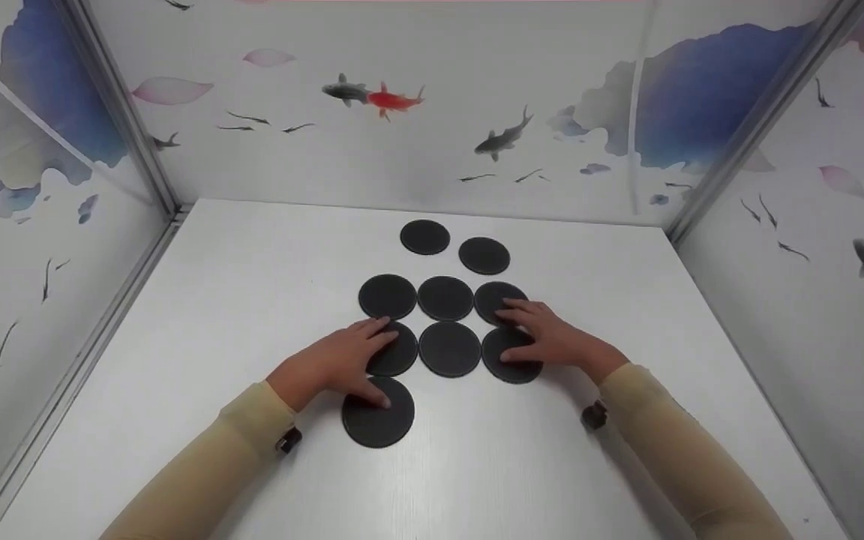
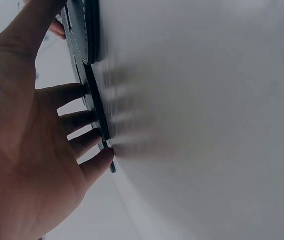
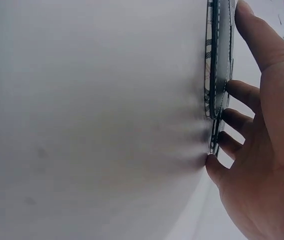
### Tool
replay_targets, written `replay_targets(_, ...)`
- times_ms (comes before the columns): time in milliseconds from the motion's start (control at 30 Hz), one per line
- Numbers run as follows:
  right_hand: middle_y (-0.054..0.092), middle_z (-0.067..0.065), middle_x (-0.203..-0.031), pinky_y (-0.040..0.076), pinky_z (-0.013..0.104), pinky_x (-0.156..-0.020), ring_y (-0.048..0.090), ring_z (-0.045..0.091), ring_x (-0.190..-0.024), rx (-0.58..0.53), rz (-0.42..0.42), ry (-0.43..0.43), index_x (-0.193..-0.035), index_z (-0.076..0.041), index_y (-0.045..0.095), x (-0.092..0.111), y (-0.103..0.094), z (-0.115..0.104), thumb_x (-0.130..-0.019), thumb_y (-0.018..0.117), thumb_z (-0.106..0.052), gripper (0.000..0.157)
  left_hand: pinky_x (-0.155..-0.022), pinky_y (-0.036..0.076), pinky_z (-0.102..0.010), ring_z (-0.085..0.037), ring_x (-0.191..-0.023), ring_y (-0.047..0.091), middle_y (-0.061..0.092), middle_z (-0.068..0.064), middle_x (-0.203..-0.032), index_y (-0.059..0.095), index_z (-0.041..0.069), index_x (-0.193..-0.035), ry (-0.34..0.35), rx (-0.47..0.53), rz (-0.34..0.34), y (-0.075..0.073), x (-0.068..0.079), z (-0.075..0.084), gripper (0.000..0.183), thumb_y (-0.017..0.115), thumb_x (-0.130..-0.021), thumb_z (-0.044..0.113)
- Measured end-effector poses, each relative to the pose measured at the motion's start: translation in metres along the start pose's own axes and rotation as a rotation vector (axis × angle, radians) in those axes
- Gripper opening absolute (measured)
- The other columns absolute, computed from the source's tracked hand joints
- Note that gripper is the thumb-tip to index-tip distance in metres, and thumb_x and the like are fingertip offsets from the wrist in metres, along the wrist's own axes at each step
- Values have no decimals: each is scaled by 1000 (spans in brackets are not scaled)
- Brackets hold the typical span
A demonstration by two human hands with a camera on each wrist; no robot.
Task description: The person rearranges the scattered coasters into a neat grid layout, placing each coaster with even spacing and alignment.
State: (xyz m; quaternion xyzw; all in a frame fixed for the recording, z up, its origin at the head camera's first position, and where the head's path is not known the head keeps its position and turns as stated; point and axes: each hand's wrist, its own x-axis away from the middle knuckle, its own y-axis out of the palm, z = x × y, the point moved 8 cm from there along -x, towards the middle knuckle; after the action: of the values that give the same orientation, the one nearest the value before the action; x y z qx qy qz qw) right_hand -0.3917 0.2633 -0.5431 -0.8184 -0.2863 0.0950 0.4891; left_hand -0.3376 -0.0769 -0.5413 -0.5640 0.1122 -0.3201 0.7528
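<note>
Several round black coasters lie flat on the white table. My left hand (image 1: 336,361) rests its fingertips on the left coaster (image 1: 402,358) of the middle row, its thumb on the nearest coaster (image 1: 378,427) below. Across from it, my right hand (image 1: 558,339) spreads over two coasters: fingertips on the right one (image 1: 488,302) of the row behind, thumb on the right one (image 1: 516,370) of the middle row. Between the hands sit a middle coaster (image 1: 450,349) and another (image 1: 445,298) behind it. Stitching runs along a coaster's edge (image 2: 77,32) in the left wrist view.
Two more coasters, one at the back (image 1: 424,237) and one right of it (image 1: 484,256), lie apart behind the rows. White panels with painted fish (image 1: 394,100) enclose the table (image 1: 252,262) at the back and sides. A small dark device (image 1: 595,415) is under the right wrist.
</note>
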Motion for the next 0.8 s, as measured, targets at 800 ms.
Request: replay_targets(800, 56, 23, -159, 44, 59, -121, 55, 44, -145, -52, 269, 174, -156, -1, 58, -70, -60, 13, -106, 73, -47, 70, -130, 34, -53, -33, -168, 23, 22, -10, -183, 38, 16, -174, -7, 3, -1, -4, 3, 3, 121, 89, -80, 73)
